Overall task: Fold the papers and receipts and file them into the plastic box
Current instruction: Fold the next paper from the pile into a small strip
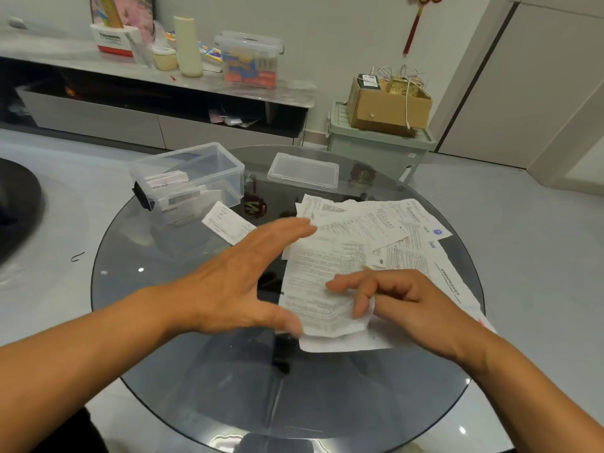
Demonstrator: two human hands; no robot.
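A printed sheet [315,282] lies on top of a loose pile of papers and receipts [397,228] on the right half of the round glass table [202,380]. My left hand [238,282] is spread flat with straight fingers over the sheet's left edge, its thumb by the lower left corner. My right hand [395,305] pinches the sheet's lower right edge with curled fingers. At the table's far left stands the clear plastic box [225,165], open, with several folded papers inside. Its lid [304,173] lies to the right of it. A single receipt [227,225] lies flat in front of the box.
A pale green storage bin [376,148] with a cardboard box [389,107] on it stands behind the table at the right. A low cabinet [157,93] with a lidded tub and bottles runs along the back wall. A dark round object [16,207] is at the left edge.
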